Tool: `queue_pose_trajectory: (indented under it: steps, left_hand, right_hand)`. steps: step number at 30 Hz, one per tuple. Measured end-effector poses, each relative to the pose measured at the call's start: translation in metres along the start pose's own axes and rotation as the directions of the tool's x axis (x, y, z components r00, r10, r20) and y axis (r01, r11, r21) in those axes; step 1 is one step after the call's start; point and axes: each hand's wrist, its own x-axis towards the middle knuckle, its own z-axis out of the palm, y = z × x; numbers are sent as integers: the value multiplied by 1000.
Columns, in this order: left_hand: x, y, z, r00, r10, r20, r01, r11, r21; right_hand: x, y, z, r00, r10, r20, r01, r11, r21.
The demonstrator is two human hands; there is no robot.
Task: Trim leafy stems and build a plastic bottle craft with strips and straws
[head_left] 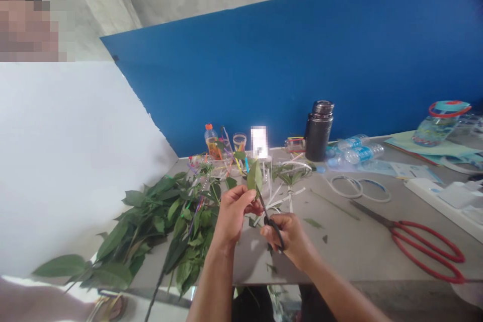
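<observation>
2 hands meet just above the tabletop [350, 256]. The left hand [231, 214] pinches a green leaf [254, 176] upright by its base. The right hand [289, 236] is closed through the loops of small black scissors [268, 214], whose blades point up toward 11 o'clock and reach the leaf's base. Leafy branches [151, 226] lie at 9 o'clock of the hands, red-handled shears [430, 249] at 3 o'clock and a dark flask [319, 131] at 1 o'clock.

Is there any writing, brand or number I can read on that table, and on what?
None can be read.
Water bottles: blue labels, too blurred.
Orange drink bottle: label too small.
Printed sheets by the bottles: too blurred.
</observation>
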Motion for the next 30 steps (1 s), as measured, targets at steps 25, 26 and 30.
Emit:
queue_pose_trajectory:
  steps: [25, 26, 30]
  left_hand:
    - [0, 1, -20, 972, -52, 227, -56, 896, 441]
    - [2, 0, -23, 983, -14, 181, -68, 896, 438]
    - [9, -4, -22, 999, 48, 12, -49, 984, 173]
  right_hand:
    - [0, 4, -6, 998, -9, -65, 7, 999, -32]
    - [-1, 5, -7, 999, -10, -47, 9, 1000, -13]
    - [-5, 12, -9, 986, -23, 163, -20, 967, 253]
